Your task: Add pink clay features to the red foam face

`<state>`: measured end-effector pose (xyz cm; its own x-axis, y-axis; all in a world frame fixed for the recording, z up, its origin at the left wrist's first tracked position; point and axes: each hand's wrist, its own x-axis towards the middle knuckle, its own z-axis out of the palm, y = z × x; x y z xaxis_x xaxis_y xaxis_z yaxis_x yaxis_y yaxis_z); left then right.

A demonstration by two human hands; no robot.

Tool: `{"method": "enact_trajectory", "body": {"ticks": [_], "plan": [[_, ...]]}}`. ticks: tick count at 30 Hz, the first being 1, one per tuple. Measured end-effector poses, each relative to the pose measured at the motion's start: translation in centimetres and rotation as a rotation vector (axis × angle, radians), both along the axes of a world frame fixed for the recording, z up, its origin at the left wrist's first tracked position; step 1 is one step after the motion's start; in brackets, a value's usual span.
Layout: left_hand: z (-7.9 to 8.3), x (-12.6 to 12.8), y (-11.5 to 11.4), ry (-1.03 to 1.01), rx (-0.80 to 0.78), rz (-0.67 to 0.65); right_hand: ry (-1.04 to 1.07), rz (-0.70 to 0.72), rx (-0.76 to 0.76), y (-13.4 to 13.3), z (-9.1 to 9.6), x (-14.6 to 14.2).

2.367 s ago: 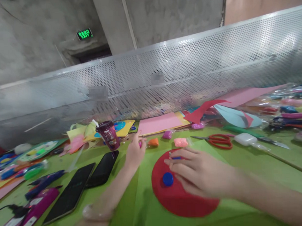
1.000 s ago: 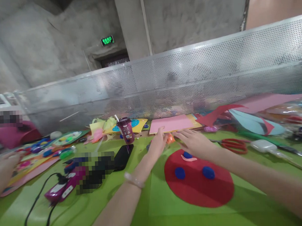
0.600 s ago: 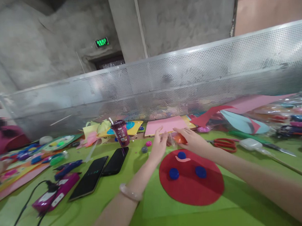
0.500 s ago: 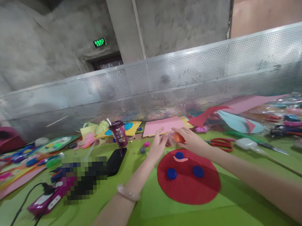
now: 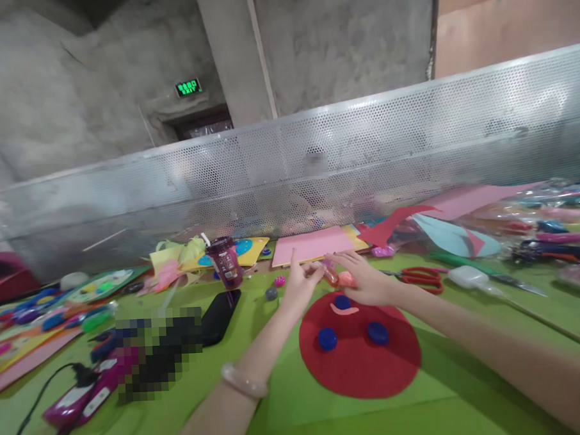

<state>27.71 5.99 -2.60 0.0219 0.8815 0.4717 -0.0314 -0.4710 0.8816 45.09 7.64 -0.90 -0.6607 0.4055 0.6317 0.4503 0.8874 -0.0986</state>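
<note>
Both hands work an orange clay lump (image 5: 339, 279) above the red disc (image 5: 359, 355): right hand (image 5: 370, 281) grips it, left hand (image 5: 300, 286) apparently pinches; next, a small piece needs tearing off

the red disc (image 5: 361, 362) looks like matt felt or foam on a matt green paper sheet (image 5: 327, 402). the blue caps (image 5: 327, 338) are glossy plastic. the perforated panel (image 5: 364, 156) behind is shiny metal, the wall (image 5: 73, 92) rough concrete.

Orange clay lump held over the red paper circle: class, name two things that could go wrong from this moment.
1. Both hands, left hand and right hand, pinch the orange clay lump above the red paper circle; a dropped bit might knock the blue discs.
2. The purple cup stands near the left forearm; a sweep could tip it.
</note>
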Motion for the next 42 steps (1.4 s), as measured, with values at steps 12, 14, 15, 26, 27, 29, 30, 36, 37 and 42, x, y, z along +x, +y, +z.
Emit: {"method": "enact_trajectory", "body": {"ticks": [12, 14, 15, 26, 27, 29, 30, 36, 37, 42], "plan": [[0.3, 0.1, -0.8, 0.091, 0.024, 0.006, 0.147, -0.109, -0.027, -0.4, 0.4, -1.2], [0.3, 0.2, -0.8, 0.114, 0.033, 0.011, 0.152, -0.130, -0.034, -0.4, 0.5, -1.2], [0.2, 0.2, -0.8, 0.125, 0.037, 0.014, 0.155, -0.141, -0.035, -0.5, 0.4, -1.3], [0.1, 1.3, -1.4, 0.197, 0.122, -0.018, 0.297, -0.299, -0.053, -0.4, 0.0, -1.9], [0.2, 1.4, -1.5, 0.208, 0.130, -0.018, 0.314, -0.297, -0.067, -0.2, 0.1, -1.8], [0.2, 1.4, -1.6, 0.228, 0.148, -0.012, 0.338, -0.272, -0.108, 0.0, 0.1, -1.7], [0.2, 1.2, -1.7, 0.251, 0.171, 0.010, 0.347, -0.257, -0.130, 0.0, 0.1, -1.7], [0.4, -0.6, -1.4, 0.608, 0.352, 0.352, 0.407, -0.194, -0.231, -0.5, 0.4, -1.7], [0.4, -0.8, -1.3, 0.672, 0.333, 0.361, 0.409, -0.176, -0.244, -0.5, 0.5, -1.7], [-0.2, -1.1, -0.8, 0.834, 0.214, 0.319, 0.392, -0.072, -0.246, -0.8, 0.7, -1.7]]}}
